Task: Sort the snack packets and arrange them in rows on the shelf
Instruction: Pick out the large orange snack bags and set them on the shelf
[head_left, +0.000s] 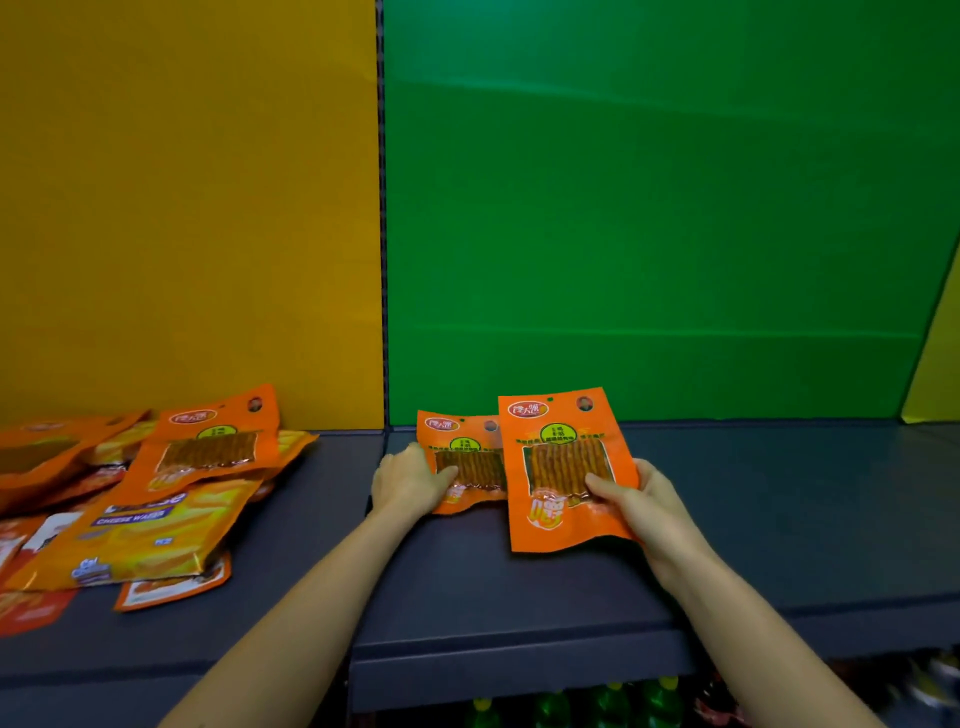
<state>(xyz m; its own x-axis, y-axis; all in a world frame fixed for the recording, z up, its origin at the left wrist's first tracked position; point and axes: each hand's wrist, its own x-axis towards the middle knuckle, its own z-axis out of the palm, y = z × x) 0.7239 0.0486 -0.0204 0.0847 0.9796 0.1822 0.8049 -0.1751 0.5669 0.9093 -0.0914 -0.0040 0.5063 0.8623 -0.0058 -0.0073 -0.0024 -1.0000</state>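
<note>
Below the shelf (519, 665), green bottles (550, 709) with yellow caps are cut off by the frame edge. The items to their right are too blurred to identify.

Both forearms reach over the shelf's front lip. The right hand (639, 501) grasps the nearer orange packet (563, 467), thumb across its clear window and fingers hidden behind. Whether the packet's lower edge touches the shelf cannot be told. The left hand (410, 480) grasps the rear orange packet (467, 462) at its left side, thumb on the front. The nearer packet covers the rear one's right edge.

Both packets carry a red oval logo, a green round label and a window showing reddish-brown strips. The Chinese print is too small to read.

On the shelf well to the left lies an unsorted pile (78, 483), partly cut off. Its yellow packet (150, 535) reads "CHEESE WAFER". A matching orange packet (213, 441) lies tilted on top, and the lower packets are mostly covered.

Behind stand a yellow panel (187, 208) and a green panel (649, 208), split by a dark upright (383, 208).
</note>
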